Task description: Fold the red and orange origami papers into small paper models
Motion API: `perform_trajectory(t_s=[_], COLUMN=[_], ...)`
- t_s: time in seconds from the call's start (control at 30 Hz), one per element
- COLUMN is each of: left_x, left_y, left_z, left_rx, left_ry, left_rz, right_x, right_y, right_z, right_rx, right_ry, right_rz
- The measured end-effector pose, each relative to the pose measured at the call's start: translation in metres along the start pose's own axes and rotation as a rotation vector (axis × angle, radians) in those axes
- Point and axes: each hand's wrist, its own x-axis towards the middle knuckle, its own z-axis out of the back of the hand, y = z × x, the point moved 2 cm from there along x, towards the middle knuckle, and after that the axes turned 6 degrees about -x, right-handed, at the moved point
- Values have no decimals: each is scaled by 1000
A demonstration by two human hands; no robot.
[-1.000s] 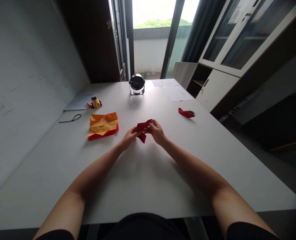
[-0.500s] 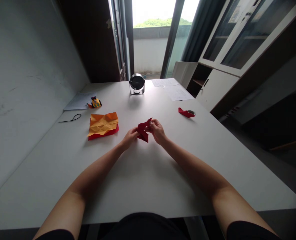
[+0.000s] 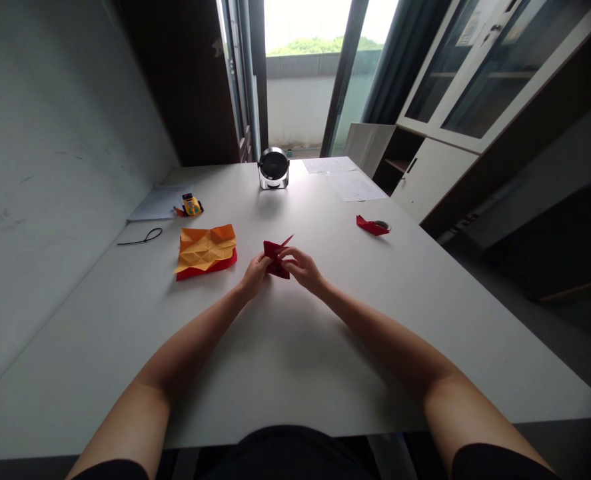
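Observation:
A piece of folded red paper (image 3: 274, 250) is held above the middle of the white table (image 3: 295, 373), with one thin point sticking up to the right. My left hand (image 3: 256, 272) grips its left side, fingers closed on the edge. From the right, my right hand (image 3: 302, 268) pinches the paper, its fingers bent around a fold. The fingertips partly cover the folds between the hands. To the left lies a creased orange paper sheet (image 3: 208, 247) on top of a red sheet (image 3: 208, 270).
Behind the hands stands a round black device on a metal stand (image 3: 274, 167). Another folded red paper piece (image 3: 372, 225) lies at the right beside a grey ring. A yellow toy-like object (image 3: 191, 205), a black cord (image 3: 148, 237) and white papers (image 3: 355, 185) are also on the table.
The red paper has shifted slightly left and turned, showing different folds. My right hand has moved left and a little down, from the upper tip to the paper's middle.

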Motion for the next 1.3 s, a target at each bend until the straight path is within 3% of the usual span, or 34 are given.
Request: perform_trajectory(t_s=[0.17,0.27,0.43,0.67,0.77,0.97,1.3], left_x=[0,-2,-8,-7,-4,1,2], left_y=[5,1,-10,-10,-7,-1,-11], left_z=[0,1,1,2,4,8,8], left_rx=[123,271,530,618,549,110,-109], left_ry=[15,-7,-54,-19,20,103,100], left_rz=[-73,-136,-222,-245,-210,-91,24], right_x=[-2,-3,-7,-5,-2,3,8], right_y=[-2,2,10,6,1,-10,-15], right_z=[2,4,2,4,7,11,22], right_rx=[-281,-383,-400,-430,-373,-170,-23], right_ry=[-118,-119,-72,-113,-169,-213,-307], right_rz=[87,93,115,107,71,-43,-84])
